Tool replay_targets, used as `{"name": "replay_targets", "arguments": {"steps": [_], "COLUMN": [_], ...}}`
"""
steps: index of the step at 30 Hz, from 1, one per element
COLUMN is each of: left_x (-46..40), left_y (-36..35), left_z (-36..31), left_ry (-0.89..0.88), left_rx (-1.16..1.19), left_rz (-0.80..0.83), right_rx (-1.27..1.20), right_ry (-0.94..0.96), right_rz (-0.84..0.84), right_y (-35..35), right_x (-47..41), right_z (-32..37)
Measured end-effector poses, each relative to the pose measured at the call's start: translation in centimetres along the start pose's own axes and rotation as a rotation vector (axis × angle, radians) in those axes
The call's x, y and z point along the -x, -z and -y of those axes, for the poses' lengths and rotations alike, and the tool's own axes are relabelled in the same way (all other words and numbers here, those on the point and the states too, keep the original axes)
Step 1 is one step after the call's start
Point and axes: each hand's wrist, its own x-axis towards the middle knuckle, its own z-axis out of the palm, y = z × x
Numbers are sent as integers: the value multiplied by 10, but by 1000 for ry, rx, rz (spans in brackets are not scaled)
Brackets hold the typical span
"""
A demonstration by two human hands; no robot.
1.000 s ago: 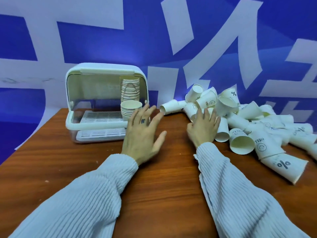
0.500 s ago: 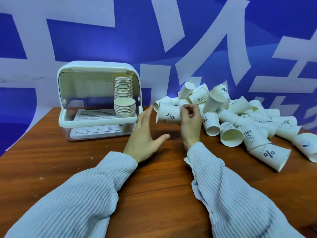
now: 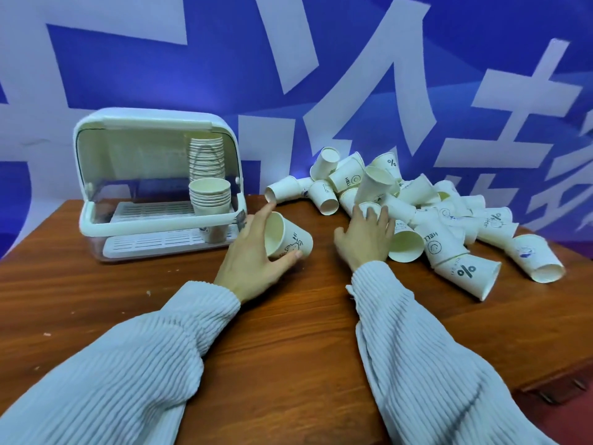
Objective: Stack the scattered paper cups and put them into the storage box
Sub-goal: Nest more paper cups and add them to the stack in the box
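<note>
My left hand (image 3: 253, 255) grips one white paper cup (image 3: 288, 239) lying on its side, mouth toward the left, just right of the storage box (image 3: 96, 226). The box is white with its clear lid raised; a tall cup stack (image 3: 206, 157) and a shorter stack (image 3: 210, 195) stand inside at its right end. My right hand (image 3: 365, 234) reaches into the left edge of the pile of scattered cups (image 3: 426, 213), fingers spread over a small cup (image 3: 369, 208); whether it grips that cup is unclear.
The brown wooden table (image 3: 288, 348) ends at a corner at the lower right (image 3: 545, 387). A blue and white banner (image 3: 192, 75) hangs directly behind the box and the pile. Loose cups reach out to the right as far as one cup (image 3: 539, 258).
The cup passed from my right hand to my left, which now holds it lower, near the table. My right hand moved back right into the pile.
</note>
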Motion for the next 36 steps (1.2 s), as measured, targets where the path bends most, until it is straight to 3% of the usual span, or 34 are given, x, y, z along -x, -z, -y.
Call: {"name": "replay_targets", "arguments": {"steps": [6,10,17,22,25,30,33,36], "left_x": [-1,0,1,-1,-6,-33,-47,-49], "left_y": [3,3,3,9,21,76,116,136], "left_z": [0,0,-2,-3,-9,-18,-12,1], "left_ry": [27,45,70,38,28,96,186,186], "left_rx": [-21,-28,-44,-98,-56,100,156,225], "left_rz": [-40,-9,10,17,-106,-473,-673,-779], "right_rx": [-97,-50,-196,-115,-249,-952,-1119,-1181], "right_ry": [20,-10,32,41,106,153,230,340], "right_rz": [-208,-19,-23,257,314,251,112,95], "right_y": [5,-4,3,7,16,46,58,63], "right_x": [0,-1,4,2,8,22,21,21], "right_z": [8,1,12,10,24,75,109,147]}}
